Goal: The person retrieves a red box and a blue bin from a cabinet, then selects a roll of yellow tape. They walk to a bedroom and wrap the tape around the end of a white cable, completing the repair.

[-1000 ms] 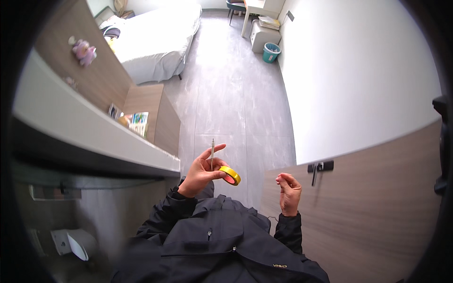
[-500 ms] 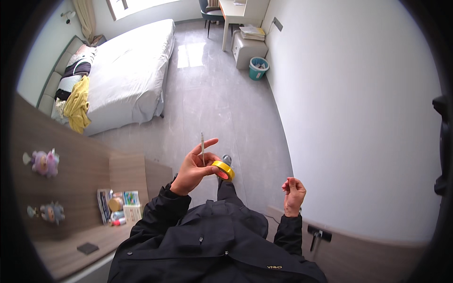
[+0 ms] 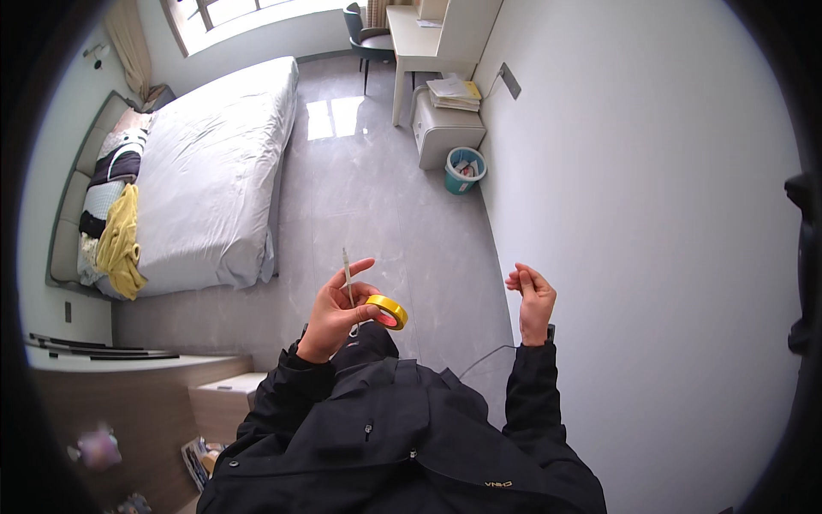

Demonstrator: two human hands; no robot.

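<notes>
My left hand (image 3: 326, 324) is closed around two things in front of my body. Between thumb and fingers it grips a roll of yellow tape (image 3: 396, 310) with a red inner ring. A slim white pen (image 3: 346, 264) stands nearly upright among the same fingers, its pointed tip up; the index finger stretches out beside it. Off to the right, near the white wall, my right hand (image 3: 537, 307) is raised with fingertips drawn together in a pinch. Whatever may be between those fingertips is too small to make out.
A bed (image 3: 214, 171) with clothes and a yellow cloth (image 3: 122, 244) fills the left. Ahead are a bedside cabinet (image 3: 445, 137), teal bin (image 3: 463, 176), desk (image 3: 415, 43) and chair (image 3: 368, 47). A wooden shelf unit (image 3: 154, 398) stands low left; a grey cable (image 3: 484, 353) runs near my right wrist.
My body has moved forward past the shelf unit, bringing the bin and bed nearer. My right hand has risen in the view. The tape and pen stay in my left hand.
</notes>
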